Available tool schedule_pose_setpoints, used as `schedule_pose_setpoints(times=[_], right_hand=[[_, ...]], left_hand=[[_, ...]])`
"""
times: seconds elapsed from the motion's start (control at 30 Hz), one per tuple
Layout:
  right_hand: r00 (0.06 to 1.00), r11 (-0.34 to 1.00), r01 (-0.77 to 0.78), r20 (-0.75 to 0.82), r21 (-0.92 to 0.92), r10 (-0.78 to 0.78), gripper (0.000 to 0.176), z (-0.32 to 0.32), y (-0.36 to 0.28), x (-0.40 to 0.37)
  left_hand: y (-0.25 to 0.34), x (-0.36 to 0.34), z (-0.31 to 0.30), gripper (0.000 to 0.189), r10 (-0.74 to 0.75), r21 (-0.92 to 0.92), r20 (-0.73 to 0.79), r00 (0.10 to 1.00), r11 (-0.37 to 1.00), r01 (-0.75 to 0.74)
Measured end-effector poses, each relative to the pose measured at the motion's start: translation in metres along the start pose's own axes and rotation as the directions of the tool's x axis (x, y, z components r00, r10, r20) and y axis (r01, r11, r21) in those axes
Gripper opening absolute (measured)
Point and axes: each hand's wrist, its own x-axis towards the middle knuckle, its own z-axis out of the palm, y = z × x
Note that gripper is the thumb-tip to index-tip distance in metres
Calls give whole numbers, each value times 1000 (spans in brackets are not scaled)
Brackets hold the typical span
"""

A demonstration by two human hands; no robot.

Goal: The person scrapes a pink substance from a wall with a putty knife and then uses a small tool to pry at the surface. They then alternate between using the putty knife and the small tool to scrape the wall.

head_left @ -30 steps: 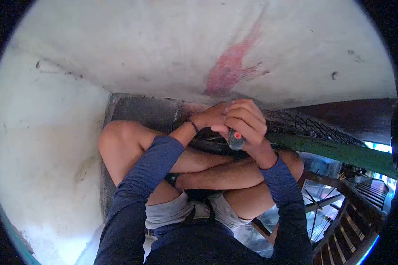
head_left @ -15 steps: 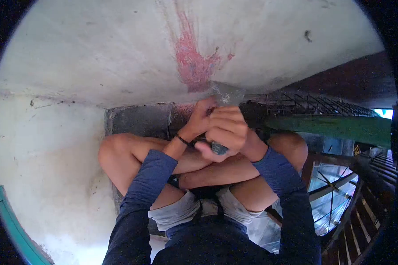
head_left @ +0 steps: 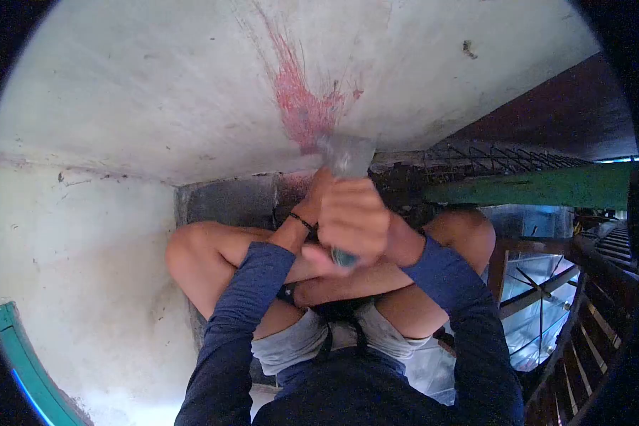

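Note:
My right hand (head_left: 355,216) is wrapped round the dark handle of a putty knife (head_left: 348,155). Its broad grey blade, blurred by motion, points up towards the foot of the pale wall, just below a red scraped patch (head_left: 298,99). Part of the handle's end shows under the fist. My left hand (head_left: 319,190), with a dark bracelet at the wrist, reaches in behind the right hand and close to the blade. Its fingers are hidden, so I cannot make out what they touch.
Bare crossed legs (head_left: 213,248) lie under my arms. A second pale wall (head_left: 85,248) stands at the left, with a green edge (head_left: 32,362) beyond. To the right are a green beam (head_left: 518,188), metal rods (head_left: 504,160) and dark wooden slats (head_left: 582,348).
My right hand has moved a little to the left with the putty knife, and the blade now overlaps the patch's lower edge. The left hand is more covered. The camera has shifted slightly.

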Motion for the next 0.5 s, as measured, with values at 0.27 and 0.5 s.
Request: schedule_pose_setpoints(times=[0.27,0.5], right_hand=[[996,999,27,-83,37,-24,29,-2,-17,11],[989,997,-70,-127,44,75,25,-3,-3,-1]], left_hand=[[13,5,-3,13,81,-15,-64,995,996,-82],[21,5,-3,16,369,281,100,924,881,-382]])
